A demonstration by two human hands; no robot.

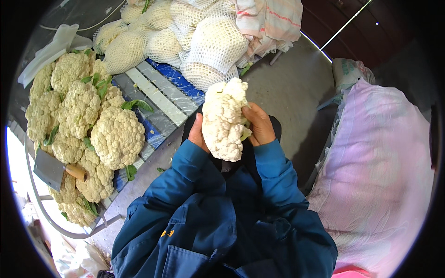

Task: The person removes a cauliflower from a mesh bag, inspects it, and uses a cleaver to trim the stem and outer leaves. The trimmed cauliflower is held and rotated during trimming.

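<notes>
A cream-white cauliflower (224, 121) is held up in front of my body between both hands. My left hand (198, 132) grips its left side, with the thumb showing and the other fingers hidden behind it. On its right side my right hand (259, 123) is closed round the edge, fingers curled near a bit of green leaf. To the left, several bare cauliflowers (117, 137) with some green leaves lie piled on a slatted table (160, 92). A cleaver (49, 170) with a wooden handle rests on that pile.
Cauliflowers in white foam netting (214, 44) are heaped at the far end of the table, beside a striped cloth (270, 21). White foam sleeves (48, 53) lie at the far left. A large pink cloth (375, 171) covers something on the right, with a sack (350, 73) behind it.
</notes>
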